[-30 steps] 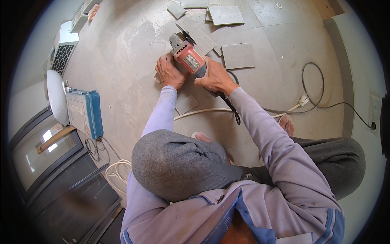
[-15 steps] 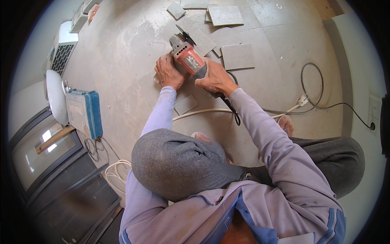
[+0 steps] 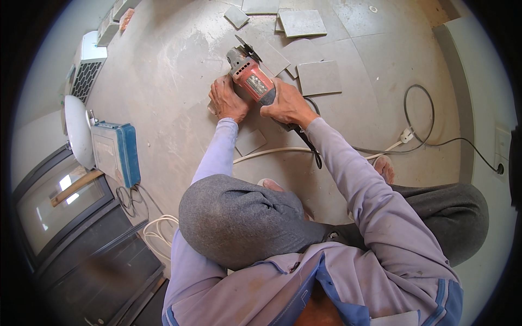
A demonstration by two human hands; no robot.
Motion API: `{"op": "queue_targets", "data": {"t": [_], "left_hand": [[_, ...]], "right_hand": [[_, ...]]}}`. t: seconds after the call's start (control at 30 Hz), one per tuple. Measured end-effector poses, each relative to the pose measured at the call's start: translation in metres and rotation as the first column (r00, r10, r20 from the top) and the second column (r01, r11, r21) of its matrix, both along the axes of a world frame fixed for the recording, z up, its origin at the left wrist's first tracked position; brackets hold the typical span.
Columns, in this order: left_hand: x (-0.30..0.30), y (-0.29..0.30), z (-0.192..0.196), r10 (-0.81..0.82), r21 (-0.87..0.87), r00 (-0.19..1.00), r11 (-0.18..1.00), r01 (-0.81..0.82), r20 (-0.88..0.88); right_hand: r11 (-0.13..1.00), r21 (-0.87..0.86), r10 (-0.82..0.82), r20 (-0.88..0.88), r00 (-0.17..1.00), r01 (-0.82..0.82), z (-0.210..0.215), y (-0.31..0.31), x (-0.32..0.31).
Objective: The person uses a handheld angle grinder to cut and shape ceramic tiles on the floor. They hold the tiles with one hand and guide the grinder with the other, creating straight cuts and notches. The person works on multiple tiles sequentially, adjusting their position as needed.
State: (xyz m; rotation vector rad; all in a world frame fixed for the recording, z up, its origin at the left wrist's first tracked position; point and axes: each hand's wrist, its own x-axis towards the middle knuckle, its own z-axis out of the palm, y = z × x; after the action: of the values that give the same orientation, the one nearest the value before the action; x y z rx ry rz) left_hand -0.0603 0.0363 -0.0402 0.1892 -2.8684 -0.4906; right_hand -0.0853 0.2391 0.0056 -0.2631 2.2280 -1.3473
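Observation:
My right hand [image 3: 291,103] is wrapped round the rear of a red and grey angle grinder [image 3: 255,81]. The grinder's head points up and away, with its thin disc [image 3: 248,49] and dark guard at the far end. Close against the grinder's left side, my left hand [image 3: 228,100] is closed with its fingers curled down. What it grips is hidden beneath the palm and the tool. Just past the disc lies a grey tile [image 3: 274,58] on the floor. A smaller cut tile piece [image 3: 250,142] rests nearer me, below the hands.
Several grey tiles, one squarish [image 3: 319,77] and one farther off [image 3: 302,23], lie about. A black cord [image 3: 417,87] loops at right towards a wall socket [image 3: 500,168]; a white cable [image 3: 283,149] crosses before my feet. At left stand a blue-grey tool case [image 3: 128,155] and a white basin [image 3: 78,130].
The view has shifted slightly, so things at the left sit a little farther right. Both hands and the grinder keep nearly the same pose.

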Motion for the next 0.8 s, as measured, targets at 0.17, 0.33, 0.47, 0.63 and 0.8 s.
{"op": "queue_targets", "data": {"t": [0.17, 0.33, 0.47, 0.63, 0.8], "left_hand": [[0.0, 0.002, 0.003, 0.013, 0.009, 1.0, 1.0, -0.013, 0.023], [0.0, 0.008, 0.013, -0.012, -0.016, 0.999, 1.0, 0.011, -0.046], [-0.001, 0.006, 0.01, -0.009, -0.01, 0.999, 1.0, 0.008, -0.038], [-0.001, 0.008, 0.01, -0.009, 0.008, 1.0, 1.0, 0.009, -0.024], [-0.002, 0.007, 0.007, 0.015, 0.007, 0.999, 1.0, -0.016, 0.047]], "right_hand": [[1.0, 0.012, 0.007, 0.007, 1.0, -0.007, -0.001, 0.002, 0.001], [1.0, 0.01, -0.01, 0.013, 1.0, 0.01, -0.001, 0.005, 0.005], [1.0, 0.002, 0.0, 0.005, 1.0, 0.0, 0.003, 0.007, 0.006], [1.0, -0.013, 0.018, 0.012, 1.0, -0.017, 0.004, 0.01, 0.007], [1.0, -0.022, 0.0, -0.018, 1.0, -0.001, 0.004, 0.013, 0.01]]}}
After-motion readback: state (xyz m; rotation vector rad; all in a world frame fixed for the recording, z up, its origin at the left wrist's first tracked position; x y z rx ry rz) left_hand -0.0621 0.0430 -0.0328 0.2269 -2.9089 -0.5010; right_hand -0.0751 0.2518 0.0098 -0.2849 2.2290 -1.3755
